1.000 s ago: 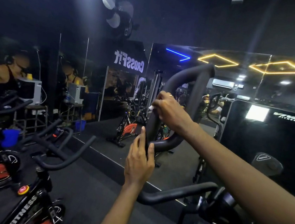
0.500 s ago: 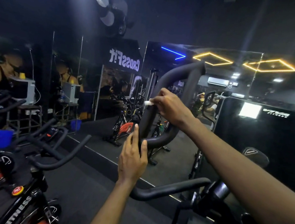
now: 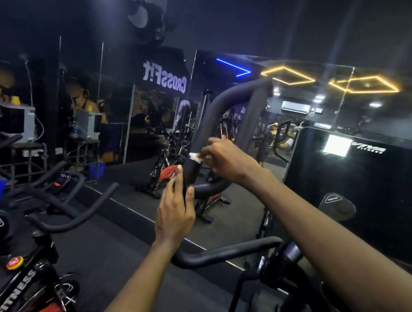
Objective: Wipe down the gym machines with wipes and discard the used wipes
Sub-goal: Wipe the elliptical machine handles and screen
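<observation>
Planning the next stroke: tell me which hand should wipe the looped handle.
Right. The right hand pinches the wipe against the handle; the left hand only holds its lower bend and has no wipe.

Dim gym, neon ceiling lights [image 3: 287, 75], wide-angle distortion
</observation>
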Tool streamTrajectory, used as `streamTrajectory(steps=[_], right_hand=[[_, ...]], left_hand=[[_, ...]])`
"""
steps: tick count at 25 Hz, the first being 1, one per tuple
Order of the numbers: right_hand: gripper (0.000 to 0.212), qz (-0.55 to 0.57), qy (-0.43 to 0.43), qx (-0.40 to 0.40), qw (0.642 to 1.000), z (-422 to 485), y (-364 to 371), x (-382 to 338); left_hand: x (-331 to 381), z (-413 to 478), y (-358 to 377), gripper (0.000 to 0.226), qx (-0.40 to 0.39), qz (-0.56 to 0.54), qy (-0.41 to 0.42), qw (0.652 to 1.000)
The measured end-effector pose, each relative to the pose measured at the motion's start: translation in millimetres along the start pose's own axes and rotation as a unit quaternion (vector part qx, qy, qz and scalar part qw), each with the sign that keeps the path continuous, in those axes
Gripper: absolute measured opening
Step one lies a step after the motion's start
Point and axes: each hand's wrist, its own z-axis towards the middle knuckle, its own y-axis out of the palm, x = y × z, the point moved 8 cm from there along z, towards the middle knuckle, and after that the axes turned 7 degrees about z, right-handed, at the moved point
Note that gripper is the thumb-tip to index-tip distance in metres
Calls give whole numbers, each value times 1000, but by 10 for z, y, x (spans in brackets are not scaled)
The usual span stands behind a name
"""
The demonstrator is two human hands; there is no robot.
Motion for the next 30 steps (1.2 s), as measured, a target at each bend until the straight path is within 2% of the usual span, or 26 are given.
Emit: streamTrajectory(steps=[2,6,9,11,13,15,18,23,27,28,30], right_hand=[[19,-15,7,-14,1000,-92,-37,55],[14,-29,31,32,999,-339,-150,122],[11,-41,16,17,999,-536,-65,-9],[13,-43,-6,10,999,-634,-43,-49],[10,-50,-9,40,998,-699,-138,52],[17,-34,23,101,994,-731,-321,286],[13,0,37,169,985,-729,-443,391],[13,19,-38,150,988,-812,-203,238],[13,53,29,265,962,-623,-546,565],[12,47,39,269,961,-576,-539,571],[6,4,7,225,974,-515,-408,433]], left_hand=[[9,-3,-5,60,-1,1,-1,1000],[36,19,-29,60,-12,10,-2,1000],[83,68,-18,62,-54,26,6,998],[36,91,-9,61,-91,16,-21,996],[-18,127,18,60,-122,-9,-58,991],[49,261,49,58,-135,-37,-76,987],[194,604,72,54,-136,-60,-89,985],[207,723,72,47,-91,-40,-51,994],[181,714,89,50,-80,-52,-45,994],[166,714,90,51,-79,-52,-47,994],[145,717,89,51,-74,-47,-46,995]])
